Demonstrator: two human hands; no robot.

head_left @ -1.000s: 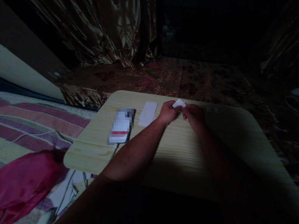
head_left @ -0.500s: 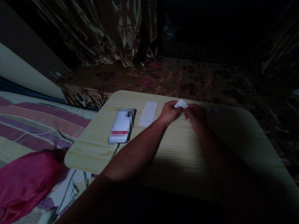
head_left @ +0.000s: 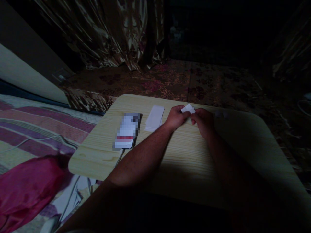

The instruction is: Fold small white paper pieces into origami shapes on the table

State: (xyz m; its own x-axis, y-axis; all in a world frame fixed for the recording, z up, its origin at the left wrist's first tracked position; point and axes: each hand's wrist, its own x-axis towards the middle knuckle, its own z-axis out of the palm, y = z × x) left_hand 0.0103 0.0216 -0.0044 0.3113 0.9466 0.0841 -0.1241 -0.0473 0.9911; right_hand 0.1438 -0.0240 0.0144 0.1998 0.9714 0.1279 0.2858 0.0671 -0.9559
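Both my hands meet over the far part of a small wooden table [head_left: 187, 155]. Between them is a small piece of white paper [head_left: 188, 108] with a pointed upper edge, seemingly folded. My left hand [head_left: 175, 117] is closed on its left side. The thumb and fingers of my right hand [head_left: 203, 119] pinch its lower right corner. My fingers hide part of the paper. A stack of white paper strips [head_left: 155, 117] lies flat just left of my left hand. Two small pale pieces [head_left: 221, 114], too dim to make out, rest right of my right hand.
A phone [head_left: 126, 131], its screen blurred out, lies at the table's left with a cable [head_left: 118, 158] running from it. Further left are a striped bed cover [head_left: 43, 129] and a pink cloth or bag [head_left: 31, 187]. Shiny curtains [head_left: 116, 32] hang beyond the table.
Almost nothing differs. My right hand has shifted very slightly to the left against the paper, and both hands still hold it in the same place.
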